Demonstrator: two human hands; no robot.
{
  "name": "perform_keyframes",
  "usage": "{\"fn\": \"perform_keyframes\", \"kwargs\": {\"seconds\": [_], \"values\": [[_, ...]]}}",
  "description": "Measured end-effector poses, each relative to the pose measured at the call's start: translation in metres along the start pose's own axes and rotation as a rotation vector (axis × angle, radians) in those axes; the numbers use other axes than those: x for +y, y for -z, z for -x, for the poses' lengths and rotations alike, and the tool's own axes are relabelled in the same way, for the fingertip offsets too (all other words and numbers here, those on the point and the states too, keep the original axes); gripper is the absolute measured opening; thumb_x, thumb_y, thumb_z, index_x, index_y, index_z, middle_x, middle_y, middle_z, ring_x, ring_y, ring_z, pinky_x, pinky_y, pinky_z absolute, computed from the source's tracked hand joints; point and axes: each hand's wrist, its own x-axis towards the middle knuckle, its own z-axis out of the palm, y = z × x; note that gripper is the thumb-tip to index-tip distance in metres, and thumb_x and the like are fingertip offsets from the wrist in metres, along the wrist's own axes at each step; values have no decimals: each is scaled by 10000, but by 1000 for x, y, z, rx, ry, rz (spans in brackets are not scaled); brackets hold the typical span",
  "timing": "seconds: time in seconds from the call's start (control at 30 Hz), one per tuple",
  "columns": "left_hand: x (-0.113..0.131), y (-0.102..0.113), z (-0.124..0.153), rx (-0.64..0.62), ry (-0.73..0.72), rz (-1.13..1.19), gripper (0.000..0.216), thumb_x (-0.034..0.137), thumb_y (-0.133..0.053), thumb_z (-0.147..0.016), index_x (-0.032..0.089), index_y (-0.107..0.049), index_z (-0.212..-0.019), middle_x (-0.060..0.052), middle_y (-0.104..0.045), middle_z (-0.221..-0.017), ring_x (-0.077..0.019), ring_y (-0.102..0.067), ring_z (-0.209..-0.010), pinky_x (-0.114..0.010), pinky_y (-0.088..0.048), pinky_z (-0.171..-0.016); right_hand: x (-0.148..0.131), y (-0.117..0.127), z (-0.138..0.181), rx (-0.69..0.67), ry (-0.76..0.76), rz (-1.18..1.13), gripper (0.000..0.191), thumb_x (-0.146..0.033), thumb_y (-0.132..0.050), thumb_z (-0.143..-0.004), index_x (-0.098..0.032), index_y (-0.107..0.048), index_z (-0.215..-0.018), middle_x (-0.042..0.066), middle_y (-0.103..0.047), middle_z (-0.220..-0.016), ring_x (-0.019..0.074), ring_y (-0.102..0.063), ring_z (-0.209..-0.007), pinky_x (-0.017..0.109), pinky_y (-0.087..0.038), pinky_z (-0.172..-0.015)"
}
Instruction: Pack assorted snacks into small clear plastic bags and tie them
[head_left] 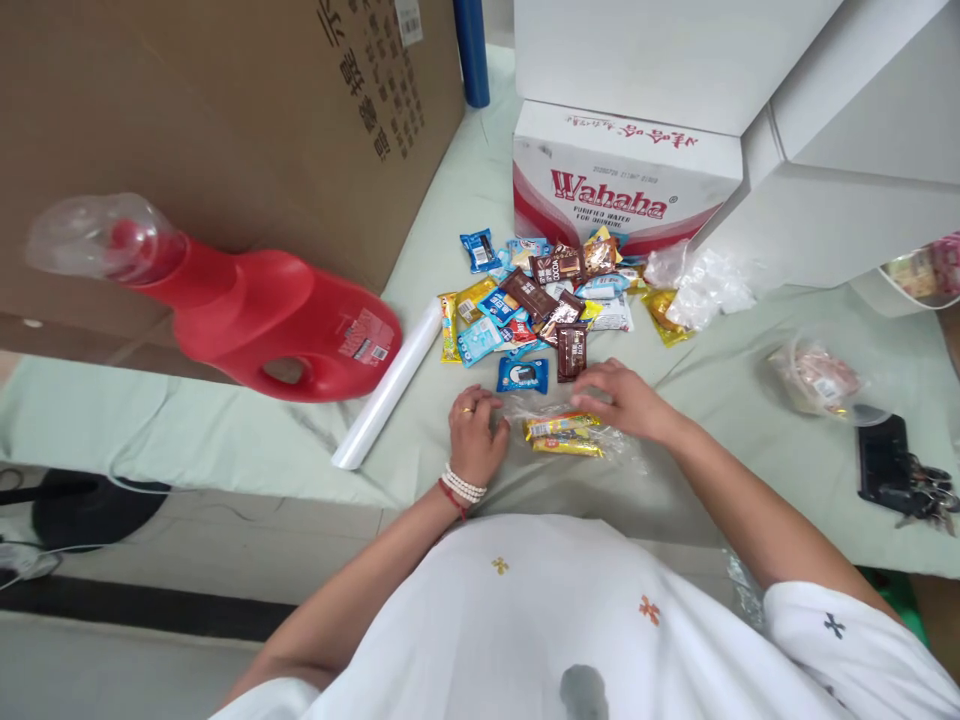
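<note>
My left hand [476, 437] rests on the cloth with fingers loosely bent and the thumb apart, at the left edge of a clear plastic bag [616, 447]. Two yellow-wrapped snack bars [564, 436] lie side by side in or under the bag's film; I cannot tell which. At the bag's upper right, my right hand [621, 398] has its fingers slightly curled and spread, touching or just above the film. Just beyond the hands sit a blue snack packet [523, 376] and a brown snack packet [572, 352]. Behind these spreads a pile of wrapped snacks [529, 296].
A Wahaha water carton [622, 190] stands behind the pile. To the left are a red plastic jug [289, 320], a white film roll [390, 385] and a large brown box [225, 120]. Crumpled clear bags [709, 285], a snack tub [821, 375], a phone [881, 455] and keys [930, 490] lie right.
</note>
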Motion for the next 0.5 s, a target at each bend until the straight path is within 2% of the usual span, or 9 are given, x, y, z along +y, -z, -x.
{"fn": "perform_keyframes", "kwargs": {"seconds": [0.1,0.2,0.27,0.37,0.43,0.5], "values": [[4,-3,2,105,-47,-31,267,163,-586,-823,149,-605,-1089,-167,-585,-1171,-329,-509,-1251,-531,-445,-1071,-3,-25,-36,-121,43,-42,253,-405,-713,-905,-189,-754,-1030,94,-722,-1026,231,-610,-976,357,-412,-939],[8,1,5,232,-94,-66,305,147,-562,-804,154,-614,-1104,-161,-566,-1140,-319,-530,-1170,-537,-451,-1030,-5,-41,-59,-159,-21,-55,132,-247,-650,-922,-160,-744,-890,68,-706,-897,185,-603,-863,300,-403,-851],[10,7,7,189,-198,-24,337,159,-557,-772,199,-646,-1095,-136,-581,-1132,-316,-528,-1174,-548,-430,-1042,-8,-42,-67,-181,-52,-80,159,-237,-593,-947,-155,-718,-894,46,-689,-853,154,-577,-772,257,-385,-742],[16,11,4,28,-372,45,331,227,-601,-764,289,-698,-1074,-88,-620,-1202,-329,-470,-1303,-607,-306,-1155,-15,-36,-71,-220,-63,-23,228,-282,-488,-1015,-173,-688,-1006,23,-685,-810,144,-547,-685,240,-332,-652],[19,7,-3,-8,-357,30,196,255,-629,-810,307,-722,-974,-61,-638,-1211,-327,-441,-1350,-630,-218,-1203,-19,-30,-73,-210,-86,132,262,-305,-447,-1043,-182,-675,-1079,42,-707,-838,164,-569,-704,249,-306,-645],[20,-2,-12,14,-221,33,72,271,-641,-855,270,-709,-877,-72,-637,-1182,-320,-461,-1329,-619,-254,-1195,-24,-24,-74,-172,-121,280,285,-324,-426,-1062,-183,-670,-1110,71,-728,-899,185,-600,-755,259,-288,-645]]}}
